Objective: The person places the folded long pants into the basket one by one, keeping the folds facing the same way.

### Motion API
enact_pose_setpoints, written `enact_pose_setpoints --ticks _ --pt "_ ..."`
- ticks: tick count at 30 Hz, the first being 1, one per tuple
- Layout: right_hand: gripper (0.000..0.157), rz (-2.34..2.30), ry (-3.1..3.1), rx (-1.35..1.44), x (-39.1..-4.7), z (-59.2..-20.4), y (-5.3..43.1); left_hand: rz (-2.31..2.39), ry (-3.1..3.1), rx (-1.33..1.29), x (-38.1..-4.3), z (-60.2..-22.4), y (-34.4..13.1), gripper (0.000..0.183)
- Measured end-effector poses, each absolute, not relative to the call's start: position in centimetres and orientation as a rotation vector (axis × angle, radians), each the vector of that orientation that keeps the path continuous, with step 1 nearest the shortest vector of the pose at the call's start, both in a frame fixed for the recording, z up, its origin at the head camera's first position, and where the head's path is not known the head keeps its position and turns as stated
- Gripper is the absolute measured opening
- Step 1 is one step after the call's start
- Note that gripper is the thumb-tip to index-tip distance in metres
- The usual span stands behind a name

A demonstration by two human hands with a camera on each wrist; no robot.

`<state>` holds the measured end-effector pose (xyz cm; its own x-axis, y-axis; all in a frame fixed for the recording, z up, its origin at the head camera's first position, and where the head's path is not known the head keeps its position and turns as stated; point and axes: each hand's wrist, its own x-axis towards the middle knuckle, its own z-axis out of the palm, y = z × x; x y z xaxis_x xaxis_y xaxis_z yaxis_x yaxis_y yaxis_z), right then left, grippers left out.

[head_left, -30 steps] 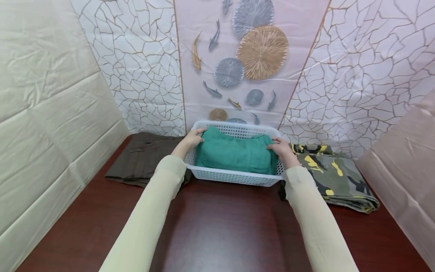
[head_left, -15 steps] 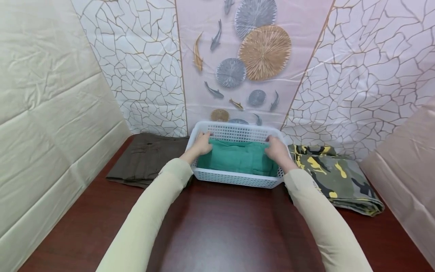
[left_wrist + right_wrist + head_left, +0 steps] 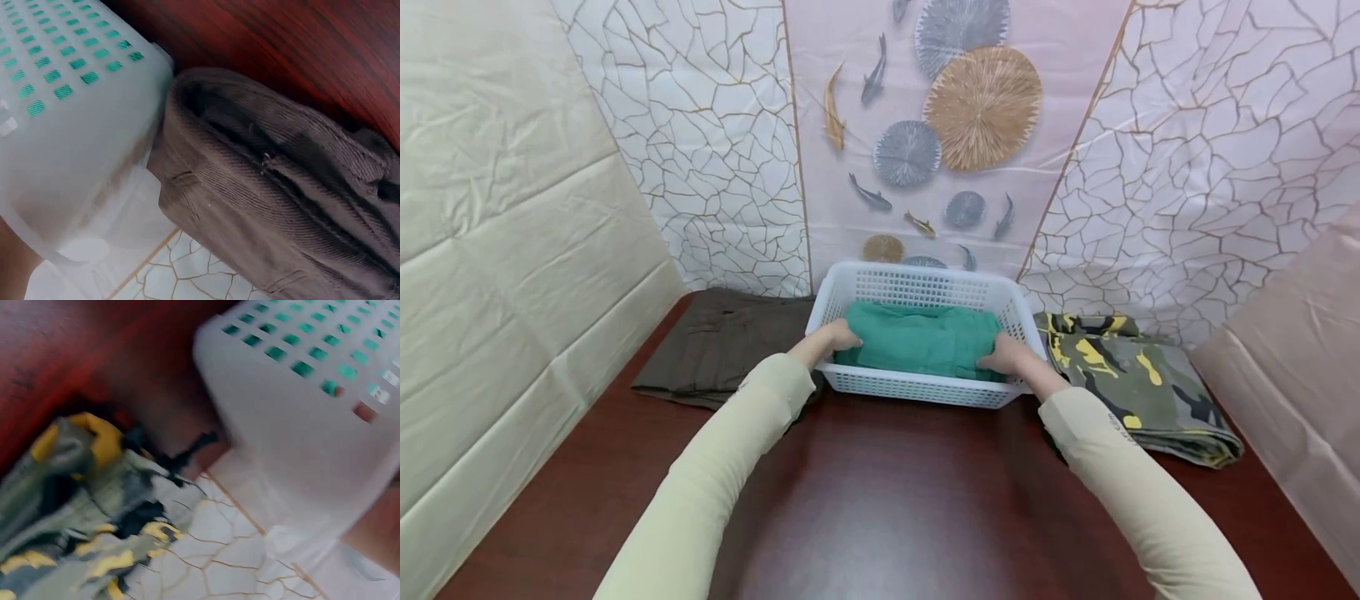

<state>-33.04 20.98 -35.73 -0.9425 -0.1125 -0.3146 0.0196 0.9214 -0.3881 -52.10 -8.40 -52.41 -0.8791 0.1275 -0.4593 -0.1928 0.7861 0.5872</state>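
Observation:
A folded green garment lies in a white perforated plastic basket against the back wall. My left hand reaches over the basket's left rim and holds the garment's left end, thumb on the cloth and other fingers mostly hidden. At the opposite end, my right hand grips the garment near its front corner. Green cloth shows through the holes of the basket wall in the left wrist view. A bit of skin shows through holes in the right wrist view.
Folded dark brown trousers lie left of the basket, right beside its wall. A folded camouflage garment with yellow patches lies to the right. Beneath everything is a dark red wooden table, with patterned cloth walls around it.
My hands went from the garment's upper corners, pressing down at its far side, to its ends nearer the front. The garment's far edge now looks rounder and higher in the basket.

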Motion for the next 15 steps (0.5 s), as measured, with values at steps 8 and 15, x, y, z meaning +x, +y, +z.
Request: enact_pose_setpoints --ticks 8,15 --pt "0.066 -0.861 2.658 -0.045 -33.0 -36.7 21.0 1.005 2.494 0.133 -47.2 -48.3 -8.5 0.088" --pt "0.078 -0.851 2.674 -0.093 -33.2 -37.2 21.0 1.049 2.401 0.167 -45.7 -46.8 -8.3 0.105"
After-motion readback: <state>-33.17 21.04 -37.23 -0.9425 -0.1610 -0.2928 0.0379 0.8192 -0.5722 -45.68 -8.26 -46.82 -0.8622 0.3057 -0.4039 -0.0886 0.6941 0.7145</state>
